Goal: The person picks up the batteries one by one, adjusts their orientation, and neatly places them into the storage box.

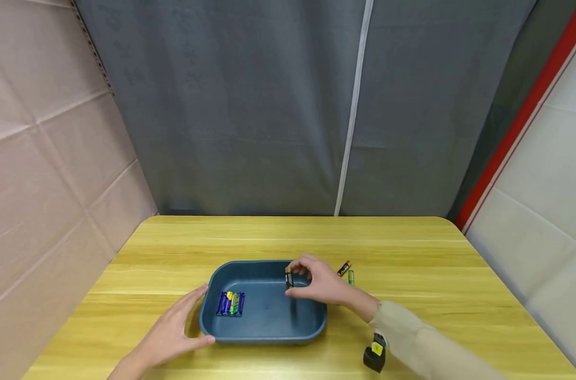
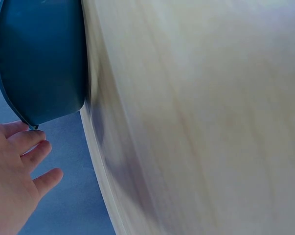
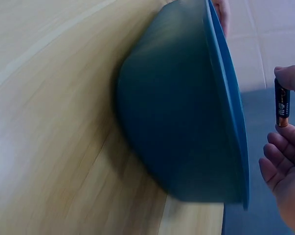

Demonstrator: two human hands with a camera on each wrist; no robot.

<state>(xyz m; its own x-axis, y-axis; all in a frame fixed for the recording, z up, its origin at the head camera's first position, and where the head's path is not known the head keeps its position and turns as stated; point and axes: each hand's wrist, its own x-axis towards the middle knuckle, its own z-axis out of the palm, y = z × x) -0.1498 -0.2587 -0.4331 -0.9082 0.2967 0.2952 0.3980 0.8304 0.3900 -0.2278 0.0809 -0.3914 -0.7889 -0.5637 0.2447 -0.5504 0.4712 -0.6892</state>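
Observation:
Over the right part of a blue plastic tray [image 1: 264,339], my right hand [image 1: 318,282] pinches a black battery [image 1: 289,279] by its two ends, between thumb and fingertips. In the right wrist view this battery [image 3: 282,104] shows a copper-coloured end. My left hand [image 1: 174,330] touches the tray's left side, fingers spread and thumb at the near left corner. The left wrist view has its fingertips right at the rim of the tray [image 2: 39,63]. Inside the tray, at the left, several batteries [image 1: 230,304] in blue, yellow and green lie side by side in a row.
Right of the tray, a black and copper battery [image 1: 344,268] and a green battery [image 1: 351,277] lie on the wooden table [image 1: 411,253], partly beside my right forearm. A black wrist camera [image 1: 374,359] hangs at the right sleeve. A grey curtain [image 1: 250,116] stands behind the table.

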